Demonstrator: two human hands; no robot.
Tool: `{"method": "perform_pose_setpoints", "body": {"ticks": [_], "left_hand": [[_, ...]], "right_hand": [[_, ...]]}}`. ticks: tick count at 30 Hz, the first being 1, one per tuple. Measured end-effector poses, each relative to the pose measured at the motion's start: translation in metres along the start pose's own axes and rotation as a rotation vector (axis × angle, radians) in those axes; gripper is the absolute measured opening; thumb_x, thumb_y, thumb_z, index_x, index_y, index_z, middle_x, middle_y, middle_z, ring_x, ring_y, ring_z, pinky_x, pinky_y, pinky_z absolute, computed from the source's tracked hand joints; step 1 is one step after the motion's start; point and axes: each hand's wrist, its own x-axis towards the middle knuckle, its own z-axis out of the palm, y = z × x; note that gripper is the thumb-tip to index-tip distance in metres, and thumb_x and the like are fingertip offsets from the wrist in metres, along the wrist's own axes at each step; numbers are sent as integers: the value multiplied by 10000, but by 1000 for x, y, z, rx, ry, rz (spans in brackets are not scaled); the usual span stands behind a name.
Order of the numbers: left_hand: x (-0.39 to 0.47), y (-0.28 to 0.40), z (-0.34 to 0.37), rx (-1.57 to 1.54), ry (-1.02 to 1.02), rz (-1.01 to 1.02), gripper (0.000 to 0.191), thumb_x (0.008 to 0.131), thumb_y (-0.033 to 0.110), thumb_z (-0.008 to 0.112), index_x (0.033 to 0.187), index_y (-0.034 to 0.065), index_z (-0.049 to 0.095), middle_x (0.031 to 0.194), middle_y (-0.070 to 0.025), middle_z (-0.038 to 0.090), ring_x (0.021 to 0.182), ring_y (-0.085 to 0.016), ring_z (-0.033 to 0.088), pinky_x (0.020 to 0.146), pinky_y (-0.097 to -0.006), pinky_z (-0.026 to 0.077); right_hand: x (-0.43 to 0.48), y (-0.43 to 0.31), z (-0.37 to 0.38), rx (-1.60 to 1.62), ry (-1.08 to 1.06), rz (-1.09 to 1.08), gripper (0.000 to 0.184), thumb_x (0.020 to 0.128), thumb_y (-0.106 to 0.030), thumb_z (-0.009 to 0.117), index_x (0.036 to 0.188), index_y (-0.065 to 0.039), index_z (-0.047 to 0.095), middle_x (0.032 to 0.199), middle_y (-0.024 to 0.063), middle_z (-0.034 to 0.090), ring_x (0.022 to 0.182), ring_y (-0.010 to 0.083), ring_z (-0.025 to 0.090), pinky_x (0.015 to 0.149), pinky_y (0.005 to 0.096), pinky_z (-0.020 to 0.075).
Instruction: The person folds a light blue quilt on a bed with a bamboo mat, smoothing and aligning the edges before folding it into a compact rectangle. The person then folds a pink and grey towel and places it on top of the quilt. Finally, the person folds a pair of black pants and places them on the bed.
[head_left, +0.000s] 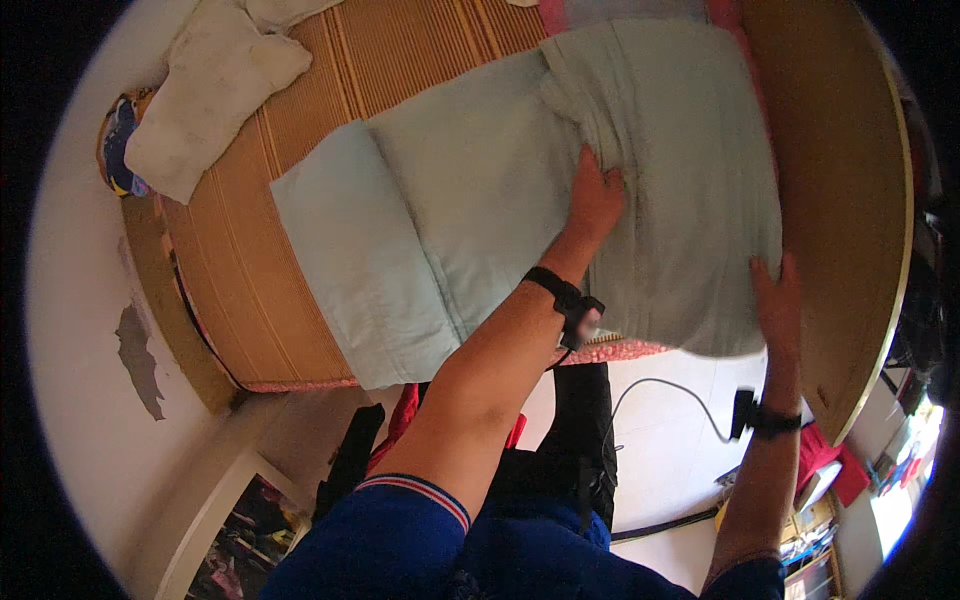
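A pale green-grey cloth, which looks like a sheet or thin blanket, lies over a bed in wide folded sections. Its right part is bunched into creases. My left hand rests on those creases, one finger extended and the others bent; whether it pinches the fabric is hard to see. At the cloth's right edge, beside a brown wooden bed-end board, is my right hand, thumb and fingers spread against the fabric. Both wrists wear black straps with small devices.
A brown striped mat covers the bed under the cloth. Crumpled whitish fabric lies at the upper left. Pink-edged bedding shows at the top. A thin cable loops between my arms, and the wall stands left.
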Motion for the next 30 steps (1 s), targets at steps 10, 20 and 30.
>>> {"method": "perform_pose_setpoints", "body": {"ticks": [10,20,30], "left_hand": [[-64,-77,-190,-278,-103,-344,743,1017,524,485,1499,-32,380,1402,-230,566,1335,-293,512,1101,-391,406],[-97,-117,-270,-209,165,-556,630,1021,472,508,1437,-1,494,1390,-147,588,1270,-292,538,1091,-400,390],[-91,-136,-257,-83,225,-293,636,982,362,551,1448,-46,407,1319,-280,590,1247,-420,558,1067,-451,416]], "right_hand": [[-196,-207,113,20,-370,-624,479,856,-154,722,1273,-30,523,1053,232,607,943,429,640,803,489,556],[-172,-177,235,-101,-344,-562,607,869,-205,721,1391,-21,473,1249,246,572,1168,440,527,1029,503,432],[-78,-67,229,-57,-140,-262,800,857,-380,746,1450,18,385,1361,320,501,1253,485,496,1046,539,417]]}}
